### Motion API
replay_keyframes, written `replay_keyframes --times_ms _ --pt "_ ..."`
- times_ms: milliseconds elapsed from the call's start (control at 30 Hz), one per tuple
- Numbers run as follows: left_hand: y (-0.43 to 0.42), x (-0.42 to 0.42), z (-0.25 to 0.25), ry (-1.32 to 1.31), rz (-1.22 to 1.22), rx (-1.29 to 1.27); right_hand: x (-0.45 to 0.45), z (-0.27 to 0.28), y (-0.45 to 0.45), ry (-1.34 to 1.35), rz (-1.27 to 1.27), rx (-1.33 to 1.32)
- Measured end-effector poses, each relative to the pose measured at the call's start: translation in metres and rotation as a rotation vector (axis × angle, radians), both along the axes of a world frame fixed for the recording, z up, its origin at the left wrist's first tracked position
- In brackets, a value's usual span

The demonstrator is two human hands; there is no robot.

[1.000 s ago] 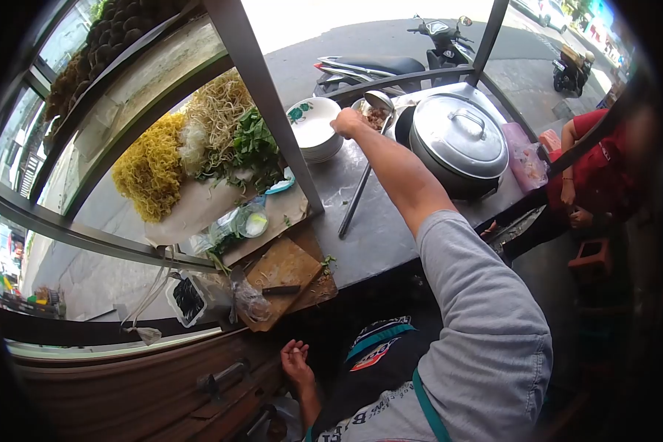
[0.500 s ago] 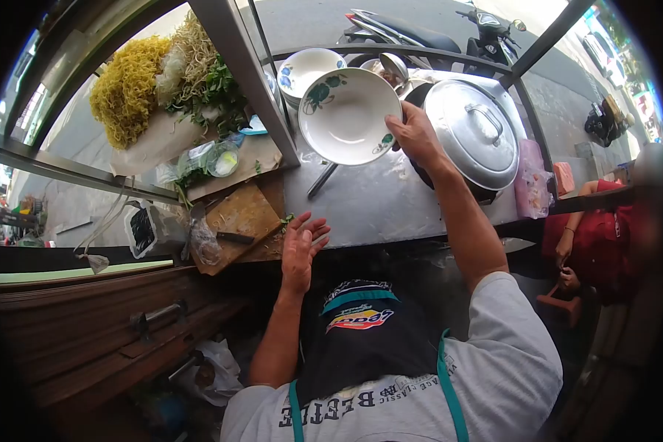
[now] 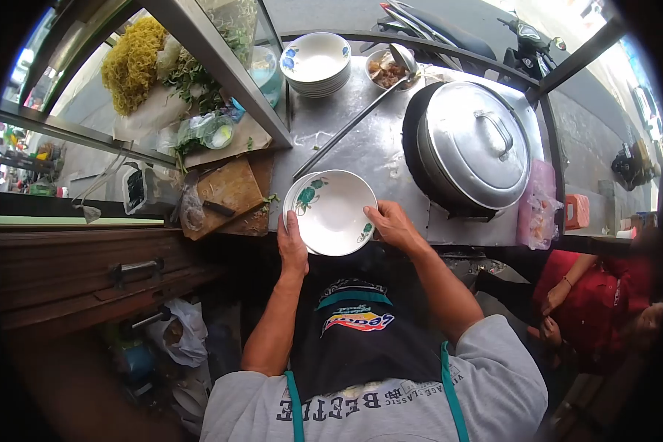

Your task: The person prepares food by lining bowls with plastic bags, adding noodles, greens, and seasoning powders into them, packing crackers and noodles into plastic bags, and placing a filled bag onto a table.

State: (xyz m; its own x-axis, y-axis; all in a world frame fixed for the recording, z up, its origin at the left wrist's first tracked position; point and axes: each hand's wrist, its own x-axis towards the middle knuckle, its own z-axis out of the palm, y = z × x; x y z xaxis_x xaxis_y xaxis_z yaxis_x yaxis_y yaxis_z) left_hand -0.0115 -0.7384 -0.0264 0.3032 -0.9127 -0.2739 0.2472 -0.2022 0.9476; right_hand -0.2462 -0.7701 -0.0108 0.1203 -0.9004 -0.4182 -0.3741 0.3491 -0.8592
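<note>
Two nested white bowls (image 3: 339,214) with green flower patterns are between my hands, just over the counter's near edge. The upper bowl looks empty; behind it a second rim peeks out on the left. My right hand (image 3: 396,227) grips the right rim, thumb on top. My left hand (image 3: 292,247) holds the left side, its other fingers partly hidden underneath. Beyond them, a long-handled ladle (image 3: 353,121) slants across the metal counter (image 3: 368,158), its head resting on a bowl of brownish food (image 3: 385,71). A stack of similar bowls (image 3: 317,62) stands at the back.
A large lidded pot (image 3: 475,144) occupies the counter's right side, beside a pink plastic bag (image 3: 539,210). To the left are a cutting board (image 3: 228,191) with a knife (image 3: 219,209), and yellow noodles (image 3: 132,66) behind a metal-framed case. A person in red (image 3: 597,302) sits at right.
The bowls in my right hand have come down from near the back stack towards my body. My left hand, formerly free with fingers spread, now holds their left side.
</note>
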Motion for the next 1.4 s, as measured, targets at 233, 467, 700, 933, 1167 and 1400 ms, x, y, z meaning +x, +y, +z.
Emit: replay_keyframes --times_ms 233,467,700,933,1167,1400 --pt "0.003 0.04 -0.025 -0.286 0.216 0.078 -0.051 -0.032 0.031 -0.22 -0.326 0.0" --pt "-0.025 0.054 -0.043 -0.754 0.165 0.073 -0.033 -0.054 0.027 -0.33 -0.598 0.045" --pt "0.031 0.109 0.022 -0.276 -0.134 -0.019 0.017 -0.028 0.069 -0.353 -0.826 0.062" --pt "0.137 0.214 -0.016 -0.159 -0.408 0.19 0.164 -0.004 0.088 -0.29 -0.222 -0.091" --pt "0.352 0.198 -0.252 -0.555 0.408 0.447 0.207 -0.041 0.096 -0.098 0.504 0.082" --pt "0.463 0.054 -0.358 -0.449 0.79 0.947 0.146 -0.095 0.128 0.172 0.921 0.077"
